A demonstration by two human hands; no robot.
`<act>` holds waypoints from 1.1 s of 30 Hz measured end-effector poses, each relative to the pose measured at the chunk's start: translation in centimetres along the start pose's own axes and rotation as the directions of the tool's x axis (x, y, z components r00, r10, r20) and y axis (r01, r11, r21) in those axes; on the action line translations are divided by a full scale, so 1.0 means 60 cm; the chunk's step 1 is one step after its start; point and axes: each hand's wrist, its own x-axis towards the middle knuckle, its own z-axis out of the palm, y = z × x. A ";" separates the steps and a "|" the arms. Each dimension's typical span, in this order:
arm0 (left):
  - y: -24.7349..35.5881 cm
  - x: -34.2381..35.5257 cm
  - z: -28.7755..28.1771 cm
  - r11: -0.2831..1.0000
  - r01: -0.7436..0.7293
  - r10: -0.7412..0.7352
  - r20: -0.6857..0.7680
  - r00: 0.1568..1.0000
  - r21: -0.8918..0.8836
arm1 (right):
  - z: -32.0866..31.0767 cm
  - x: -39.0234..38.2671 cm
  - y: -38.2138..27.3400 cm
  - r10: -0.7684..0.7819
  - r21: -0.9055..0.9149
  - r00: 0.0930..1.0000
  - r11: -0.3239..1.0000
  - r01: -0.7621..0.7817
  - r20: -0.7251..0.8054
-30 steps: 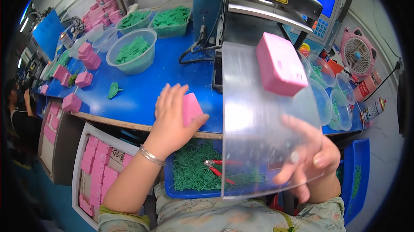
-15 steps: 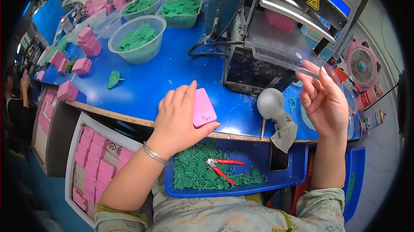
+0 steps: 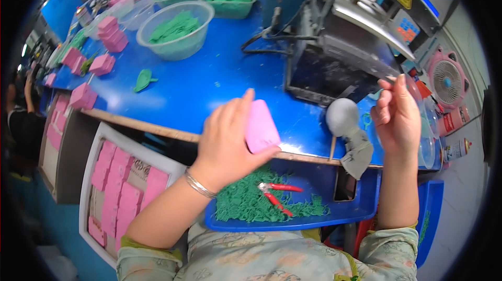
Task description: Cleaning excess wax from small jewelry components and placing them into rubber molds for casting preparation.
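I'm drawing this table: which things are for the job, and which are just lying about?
Seem in use:
left hand holding pink block
machine near right hand

Probably just lying about:
red-handled cutters on green pieces
pink fan
spray can

I make out the tabletop (image 3: 178, 90) as smooth, glossy blue, with streaks of reflected light and a rough wood edge (image 3: 146, 125). The pink block (image 3: 263, 127) at the left hand (image 3: 225, 137) looks smooth and matt. The round bowl (image 3: 183, 50) is translucent plastic with a soft sheen; the tray (image 3: 361, 202) is blue plastic. I read the cutters' (image 3: 286, 187) handles as glossy red plastic, their head as bare metal. The pouch (image 3: 342, 117) is matt grey cloth, the stick (image 3: 332, 147) plain wood. The bangle (image 3: 197, 184) is shiny metal, the sleeve (image 3: 151, 261) printed cloth.
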 end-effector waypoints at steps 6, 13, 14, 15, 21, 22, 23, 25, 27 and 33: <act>-0.001 -0.148 -0.007 0.913 -0.407 0.407 -0.174 0.897 0.036 | -0.055 0.026 -0.018 -0.017 0.013 0.997 1.000 0.016 0.076; -0.179 -0.319 -0.115 0.765 0.560 -0.438 -0.380 0.815 0.319 | -0.068 0.031 -0.004 -0.092 -0.044 0.996 0.995 0.092 0.011; -0.199 -0.342 -0.122 0.766 0.557 -0.435 -0.380 0.816 0.321 | -0.078 0.030 -0.007 -0.088 -0.084 0.996 0.993 0.089 0.009; -0.218 -0.364 -0.129 0.727 0.629 -0.518 -0.380 0.766 0.276 | -0.088 0.036 -0.008 -0.089 -0.079 0.996 0.993 0.090 0.008; -0.284 -0.376 -0.109 0.556 0.803 -0.761 -0.257 0.596 0.214 | -0.070 0.049 0.014 -0.066 -0.001 0.997 0.998 0.066 -0.038; -0.294 -0.370 -0.094 0.573 0.790 -0.757 -0.229 0.612 0.216 | -0.071 0.049 0.011 -0.070 -0.003 0.997 0.998 0.070 -0.045; -0.301 -0.367 -0.085 0.579 0.786 -0.754 -0.226 0.617 0.217 | -0.074 0.050 0.009 -0.056 0.004 0.998 0.998 0.056 -0.005; -0.306 -0.358 -0.075 0.581 0.769 -0.719 -0.275 0.638 0.265 | -0.078 0.050 0.007 -0.043 0.009 0.999 0.999 0.043 0.026; -0.300 -0.355 -0.094 0.544 0.831 -0.807 -0.199 0.557 0.121 | -0.082 0.051 0.010 -0.058 -0.061 0.996 0.996 0.062 0.064; -0.280 -0.331 -0.191 0.503 0.486 -0.859 0.351 0.373 0.715 | -0.086 0.055 0.012 -0.064 -0.033 0.997 0.997 0.065 0.039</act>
